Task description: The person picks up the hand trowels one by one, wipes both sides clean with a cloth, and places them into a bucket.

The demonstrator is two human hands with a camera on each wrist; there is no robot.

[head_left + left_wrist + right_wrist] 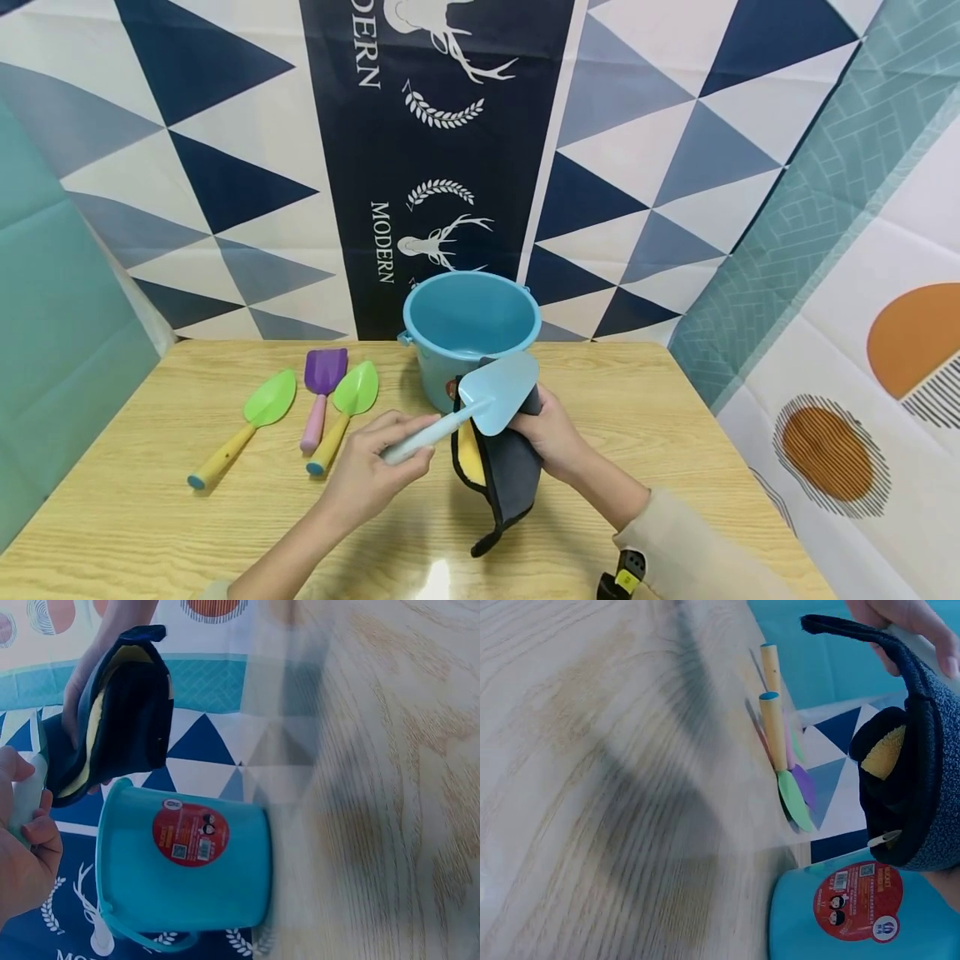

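Note:
My left hand grips the pale blue handle of a toy hand trowel, its blade pointing up and to the right. In my right hand is a folded dark grey cloth with black edging and a yellow inner side. The trowel blade overlaps the cloth's upper part in the head view. A loose strap-like end of the cloth hangs toward me. Right behind both stands a blue bucket, upright, with a red label on its side. The right wrist view shows the folded cloth from its edge.
Left of the bucket, two green trowels with yellow handles and a purple shovel with a pink handle lie on the wooden table. Patterned fabric walls enclose the back and sides.

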